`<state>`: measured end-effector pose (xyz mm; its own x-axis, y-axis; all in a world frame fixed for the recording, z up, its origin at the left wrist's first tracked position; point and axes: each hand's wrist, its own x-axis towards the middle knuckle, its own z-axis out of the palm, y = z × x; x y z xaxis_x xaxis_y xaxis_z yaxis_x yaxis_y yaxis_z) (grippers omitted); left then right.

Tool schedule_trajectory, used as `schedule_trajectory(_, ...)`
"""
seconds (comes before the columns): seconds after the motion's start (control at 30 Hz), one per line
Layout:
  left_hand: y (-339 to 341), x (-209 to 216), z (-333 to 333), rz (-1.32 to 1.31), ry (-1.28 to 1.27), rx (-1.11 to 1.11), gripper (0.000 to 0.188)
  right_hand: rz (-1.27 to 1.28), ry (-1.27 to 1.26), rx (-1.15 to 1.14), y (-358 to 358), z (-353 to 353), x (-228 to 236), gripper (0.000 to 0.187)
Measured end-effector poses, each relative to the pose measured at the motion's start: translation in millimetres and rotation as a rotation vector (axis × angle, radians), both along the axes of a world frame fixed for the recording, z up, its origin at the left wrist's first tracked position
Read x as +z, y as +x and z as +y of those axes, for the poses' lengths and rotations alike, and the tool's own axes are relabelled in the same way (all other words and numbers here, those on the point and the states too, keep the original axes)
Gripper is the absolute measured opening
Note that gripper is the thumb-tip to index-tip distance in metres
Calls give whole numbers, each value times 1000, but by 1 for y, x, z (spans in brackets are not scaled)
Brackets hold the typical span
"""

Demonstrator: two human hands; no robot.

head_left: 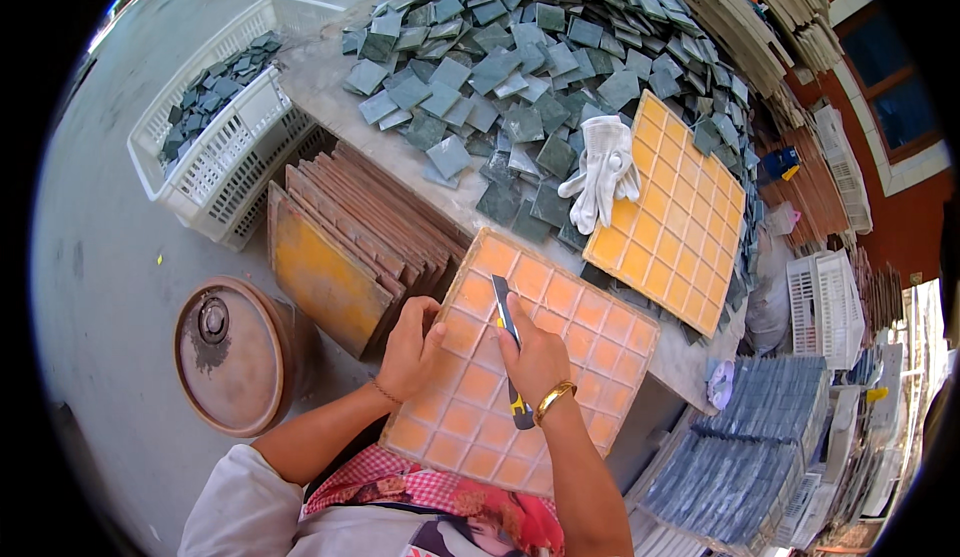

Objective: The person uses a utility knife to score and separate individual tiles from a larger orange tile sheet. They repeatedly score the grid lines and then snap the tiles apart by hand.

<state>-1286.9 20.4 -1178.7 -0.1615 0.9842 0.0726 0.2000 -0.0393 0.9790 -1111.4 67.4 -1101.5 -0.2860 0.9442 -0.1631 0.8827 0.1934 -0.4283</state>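
An orange grid tray point(480, 377) with pale ridges lies tilted before me, its near edge close to my lap. My left hand point(410, 349) is closed on the tray's left edge, thumb over the top. My right hand point(537, 359) grips a utility knife point(522, 414) with a grey, black and yellow handle, held over the middle of the tray. The knife's blade end points away from me, toward the far edge. Whether the blade touches the tray, I cannot tell. The squares of the tray that show hold no tiles.
Beyond lies a heap of square grey-green stone tiles point(520, 67). White gloves point(605, 172) rest on a yellow grid tray point(675, 222). At left are stacked brown trays point(370, 227), a rusty drum point(228, 377) and a white crate point(225, 187) of tile pieces. Stacked tile sheets point(735, 467) stand at right.
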Motion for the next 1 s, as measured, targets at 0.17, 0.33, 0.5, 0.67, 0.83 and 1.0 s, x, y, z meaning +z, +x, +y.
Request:
schedule_trajectory(0.17,2,8,1,0,24,30,31,-44,52,-46,-3,17,4,48)
schedule_trajectory(0.33,0,4,-7,41,26,48,30,-23,-58,37,-11,-13,-3,48)
schedule_trajectory(0.5,0,23,5,309,139,92,25,194,69,-171,6,-9,14,47)
schedule_trajectory(0.67,19,34,54,565,453,-43,25,307,84,-286,25,-16,23,47)
schedule_trajectory(0.83,23,24,87,693,452,-270,15,315,137,-246,38,-27,11,49)
schedule_trajectory(1.0,24,21,102,670,546,-365,9,109,97,-10,51,-20,12,52)
